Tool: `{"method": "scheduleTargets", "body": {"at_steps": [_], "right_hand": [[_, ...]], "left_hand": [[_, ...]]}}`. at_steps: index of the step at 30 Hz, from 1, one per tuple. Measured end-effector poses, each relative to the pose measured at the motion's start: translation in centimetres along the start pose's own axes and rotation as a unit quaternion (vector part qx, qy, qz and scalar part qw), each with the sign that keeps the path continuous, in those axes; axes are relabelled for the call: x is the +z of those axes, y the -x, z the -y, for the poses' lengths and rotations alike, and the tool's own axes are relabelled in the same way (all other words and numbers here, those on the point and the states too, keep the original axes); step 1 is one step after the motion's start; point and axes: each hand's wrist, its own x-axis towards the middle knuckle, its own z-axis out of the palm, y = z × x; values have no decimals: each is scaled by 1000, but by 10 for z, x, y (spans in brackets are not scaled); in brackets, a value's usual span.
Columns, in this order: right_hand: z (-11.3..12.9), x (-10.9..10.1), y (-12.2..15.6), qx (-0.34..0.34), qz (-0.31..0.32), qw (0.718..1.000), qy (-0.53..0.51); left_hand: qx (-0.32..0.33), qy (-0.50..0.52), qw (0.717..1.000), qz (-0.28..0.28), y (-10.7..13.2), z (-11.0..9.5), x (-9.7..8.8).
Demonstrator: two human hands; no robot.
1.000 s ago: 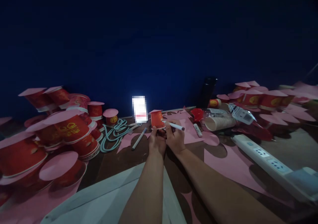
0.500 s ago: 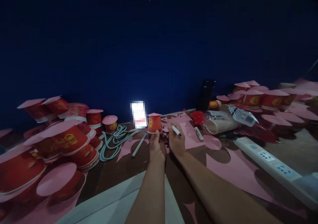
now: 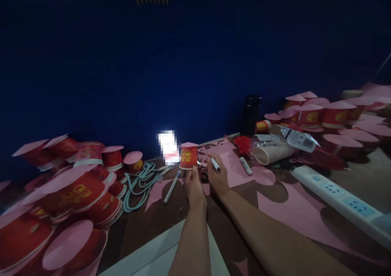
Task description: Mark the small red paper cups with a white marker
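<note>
My left hand [image 3: 194,186] grips a red paper cup [image 3: 189,157] by its lower rim. The cup is upside down, with gold characters on its side and a pink paper disc on top. Close beside it, my right hand [image 3: 217,176] is closed around a white marker pen [image 3: 215,162], which slants between thumb and fingers. The pen's lower end and the fingertips near the cup are hard to make out. Left of my hands, another pen [image 3: 172,187] with a purplish end lies on the brown table. A lit phone [image 3: 168,146] stands behind the cup.
Pink-topped red cups crowd the left [image 3: 82,192] and far right. A coiled pale-blue cable [image 3: 134,190] lies left of centre. On the right are cut pink paper [image 3: 293,210], a glue stick [image 3: 246,166], stacked cups [image 3: 273,154], a dark bottle [image 3: 251,115] and a power strip [image 3: 332,196].
The cup has turned in my left hand, so its gold characters now face me more squarely. My right hand still has the marker, tilted slightly more steeply. The view has shifted a little.
</note>
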Motion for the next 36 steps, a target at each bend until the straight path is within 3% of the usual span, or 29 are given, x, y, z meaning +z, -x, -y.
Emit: {"method": "scheduleTargets", "body": {"at_steps": [5, 8, 13, 18, 24, 31, 36], "right_hand": [[5, 2, -1, -25, 10, 999, -23], [7, 4, -1, -5, 22, 998, -51], [14, 8, -1, 69, 67, 985, -143], [21, 10, -1, 155, 98, 964, -191], [19, 12, -2, 193, 132, 911, -340], [28, 10, -3, 214, 185, 885, -370], [24, 11, -3, 234, 173, 878, -380]], "left_hand": [[95, -210, 973, -5, 9, -12, 0], [134, -197, 971, -17, 15, -20, 3], [141, -158, 976, -44, 17, -24, 5], [183, -192, 964, -27, 22, -25, 5], [253, -219, 942, -19, 24, -22, 3], [210, -169, 962, -27, 25, -26, 4], [199, -244, 949, -29, 22, -25, 2]]}}
